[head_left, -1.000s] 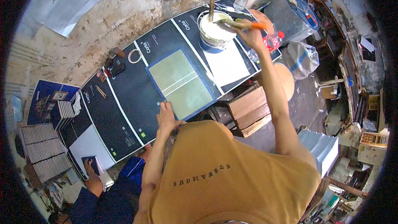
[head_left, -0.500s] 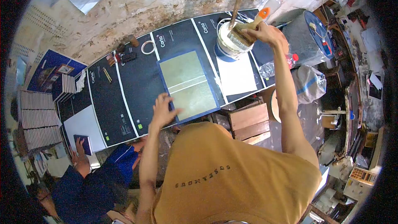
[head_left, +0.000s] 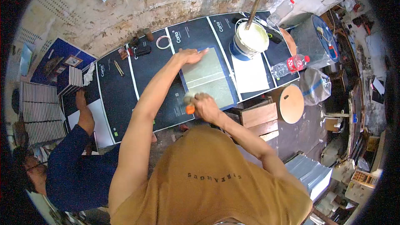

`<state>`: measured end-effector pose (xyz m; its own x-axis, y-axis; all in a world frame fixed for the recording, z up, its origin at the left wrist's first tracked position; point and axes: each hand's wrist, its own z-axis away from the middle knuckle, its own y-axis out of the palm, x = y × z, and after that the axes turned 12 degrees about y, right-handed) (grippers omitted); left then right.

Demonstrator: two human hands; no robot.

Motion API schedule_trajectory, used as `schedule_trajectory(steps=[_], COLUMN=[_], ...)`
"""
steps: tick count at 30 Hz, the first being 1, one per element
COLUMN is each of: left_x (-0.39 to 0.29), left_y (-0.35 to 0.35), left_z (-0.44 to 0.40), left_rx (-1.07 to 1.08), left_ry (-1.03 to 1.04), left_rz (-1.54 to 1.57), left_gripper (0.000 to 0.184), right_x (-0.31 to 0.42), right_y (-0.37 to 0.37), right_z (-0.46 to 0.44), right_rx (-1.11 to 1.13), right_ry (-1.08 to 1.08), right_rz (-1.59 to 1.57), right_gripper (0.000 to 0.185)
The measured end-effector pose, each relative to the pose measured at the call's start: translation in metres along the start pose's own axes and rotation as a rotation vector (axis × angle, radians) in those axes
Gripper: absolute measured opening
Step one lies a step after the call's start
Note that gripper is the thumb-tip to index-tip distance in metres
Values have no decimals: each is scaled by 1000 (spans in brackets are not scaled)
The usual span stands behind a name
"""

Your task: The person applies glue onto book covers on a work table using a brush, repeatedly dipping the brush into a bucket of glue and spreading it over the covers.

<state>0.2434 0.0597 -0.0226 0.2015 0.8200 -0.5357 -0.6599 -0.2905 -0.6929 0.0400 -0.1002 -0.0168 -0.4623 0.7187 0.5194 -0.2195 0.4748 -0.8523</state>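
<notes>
A book cover piece (head_left: 208, 70), two grey-green boards with a pale strip between them on a blue-edged sheet, lies on the black worktop. My left hand (head_left: 189, 56) rests on its far left corner, fingers stretched out and holding nothing. Over its near left edge, my right hand (head_left: 207, 106) is closed around a paste brush (head_left: 189, 98) with an orange handle end. The bristles are mostly hidden or blurred, so I cannot tell whether they touch the boards. To the right stands a bucket (head_left: 246, 48) of whitish paste with a wooden stick (head_left: 257, 2) leaning in it.
White paper (head_left: 252, 77) lies under the bucket. Plastic bottles (head_left: 287, 67) and a drum (head_left: 318, 37) are at right. A tape roll (head_left: 163, 42) sits near the wall. At left, a co-worker's arm (head_left: 85, 114) reaches toward stacked books (head_left: 41, 108). A round stool (head_left: 291, 104) stands below.
My right hand has brought the brush from the bucket to the near left edge of the cover. My left hand has moved from its near left side to the far left corner.
</notes>
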Motion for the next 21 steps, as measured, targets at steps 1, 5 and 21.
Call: schedule_trajectory(steps=[1,5,21], left_x=[-1,22,-3], left_y=[-1,4,-27], left_z=[2,-22,1], left_rx=[18,89,361], left_ry=[-3,39,103], left_rz=[-24,66,261], left_gripper=[98,102,120], right_x=[16,17,52], right_y=[-14,-29,65], right_z=[5,-36,-71], right_rx=[61,-230,-154], right_ry=[12,56,129], right_rz=[-58,-72,34], right_gripper=[36,31,22])
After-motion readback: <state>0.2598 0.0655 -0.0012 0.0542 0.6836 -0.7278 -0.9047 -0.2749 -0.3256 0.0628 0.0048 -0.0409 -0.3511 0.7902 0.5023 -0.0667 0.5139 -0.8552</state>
